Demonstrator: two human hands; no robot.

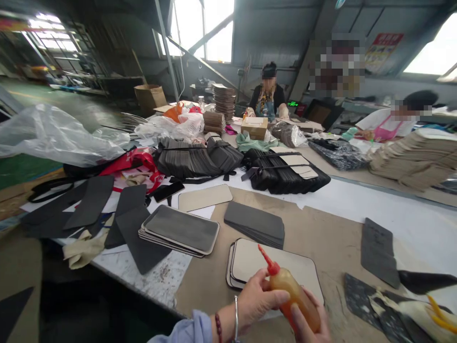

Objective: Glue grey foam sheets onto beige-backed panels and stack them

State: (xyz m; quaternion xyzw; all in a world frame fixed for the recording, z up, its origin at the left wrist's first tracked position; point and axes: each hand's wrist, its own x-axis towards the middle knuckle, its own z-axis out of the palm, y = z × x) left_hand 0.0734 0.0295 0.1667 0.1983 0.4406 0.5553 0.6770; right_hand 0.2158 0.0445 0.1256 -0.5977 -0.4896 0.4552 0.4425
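Both my hands are wrapped round an amber squeeze bottle with a red nozzle that tilts up to the left. My left hand grips it near the neck, and my right hand holds the lower body. Just beneath the bottle lies a small stack of beige panels with dark edges. Behind that sits a fanned pile of dark grey panels. To the left, a grey panel with a pale rim tops another stack. A single beige panel lies flat beyond it.
Strapped bundles of dark panels stand across the table's middle. A phone lies left, near a red bag. On the right are a dark-handled tool and a tall beige stack. Two people sit across the table.
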